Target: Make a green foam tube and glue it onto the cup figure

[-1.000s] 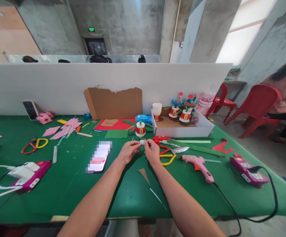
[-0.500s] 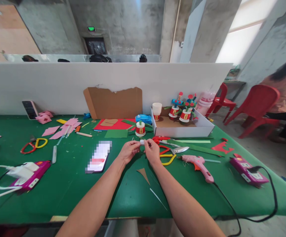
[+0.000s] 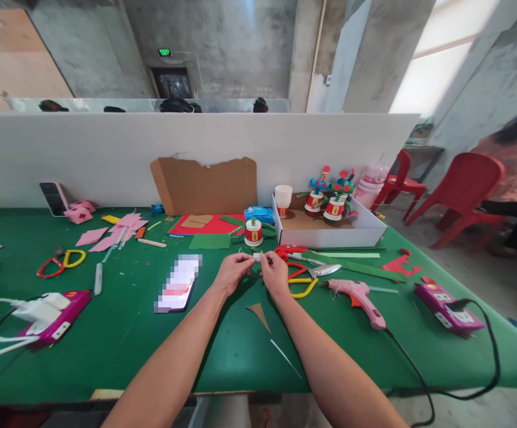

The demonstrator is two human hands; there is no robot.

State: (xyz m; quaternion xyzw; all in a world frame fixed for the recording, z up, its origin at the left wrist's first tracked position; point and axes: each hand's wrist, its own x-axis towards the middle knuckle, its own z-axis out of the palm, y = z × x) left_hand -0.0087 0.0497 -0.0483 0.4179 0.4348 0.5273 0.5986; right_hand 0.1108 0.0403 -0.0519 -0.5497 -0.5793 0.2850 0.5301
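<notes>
My left hand (image 3: 233, 274) and my right hand (image 3: 275, 274) meet over the middle of the table, fingers pinched. Between their fingertips is a small white piece (image 3: 257, 256), perhaps paper, mostly covered by the fingers. Just beyond them stands an upturned red-and-white paper cup (image 3: 253, 233) with green folded-paper arms. Scissors (image 3: 316, 272) with red and yellow handles lie close by my right hand. Farther right rests a pink glue gun (image 3: 360, 297), its cord running off the table's front. A phone (image 3: 178, 284) lies to the left of my left hand.
A white box (image 3: 329, 238) at the back right holds finished cup figures (image 3: 335, 205) and stacked cups (image 3: 284, 199). Purple power strips (image 3: 448, 310) sit at both sides. Pink paper pieces (image 3: 127, 229) and more scissors (image 3: 62, 263) lie left. A person sits beyond red chairs (image 3: 467, 190).
Both hands stay in nearly the same place, still pinching the small white piece. The seated person at the right has shifted slightly.
</notes>
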